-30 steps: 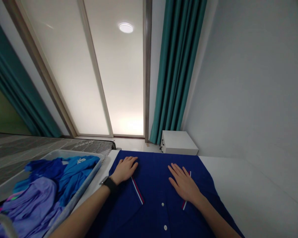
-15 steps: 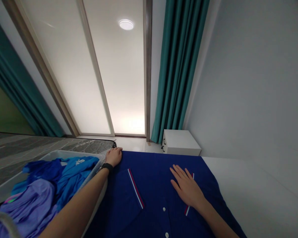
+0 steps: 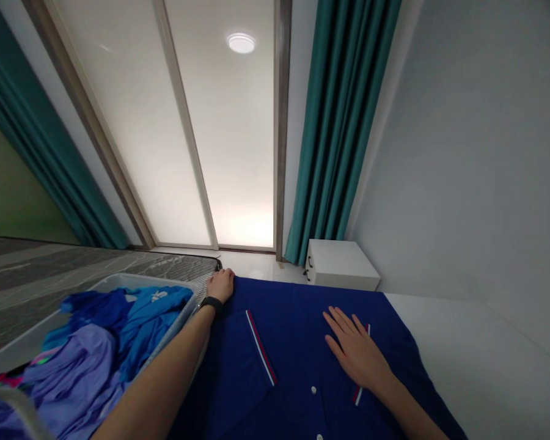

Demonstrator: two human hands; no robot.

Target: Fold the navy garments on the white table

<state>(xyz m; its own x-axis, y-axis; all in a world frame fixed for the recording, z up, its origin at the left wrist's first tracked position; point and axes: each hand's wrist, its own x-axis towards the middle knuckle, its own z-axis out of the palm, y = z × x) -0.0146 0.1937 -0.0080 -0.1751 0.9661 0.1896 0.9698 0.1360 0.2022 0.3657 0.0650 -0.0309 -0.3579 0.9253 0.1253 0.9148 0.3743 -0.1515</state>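
Left hand (image 3: 220, 285) shifted outward, shirt (image 3: 296, 336) spread flat

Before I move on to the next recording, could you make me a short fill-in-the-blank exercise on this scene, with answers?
The hand wearing the dark wristband is the person's ____.
The right hand lies on the dark ____ shirt.
The buttons showing on the shirt are ____.
Of the two curtains, the cabinet stands nearer the one on the ____.
Missing words: left; blue; white; right.

No legible text or labels.
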